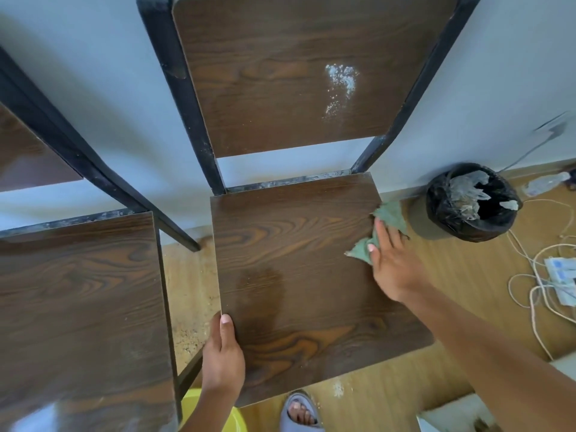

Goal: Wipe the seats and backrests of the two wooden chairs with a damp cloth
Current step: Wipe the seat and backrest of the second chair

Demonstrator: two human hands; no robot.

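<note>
wiping the right chair's seat

pressing the green cloth [388,227] flat under the right hand [394,269], fingers spread wide, at the far right edge of the seat [296,260]. steadying the near left edge with the left hand [223,357], thumb on top, fingers curled under. damp patch showing near the left. probably mid-seat step; next, likely lifting to the backrest [280,73] for the white powdery smear [341,88]. left chair [78,291] apparently untouched.
</note>
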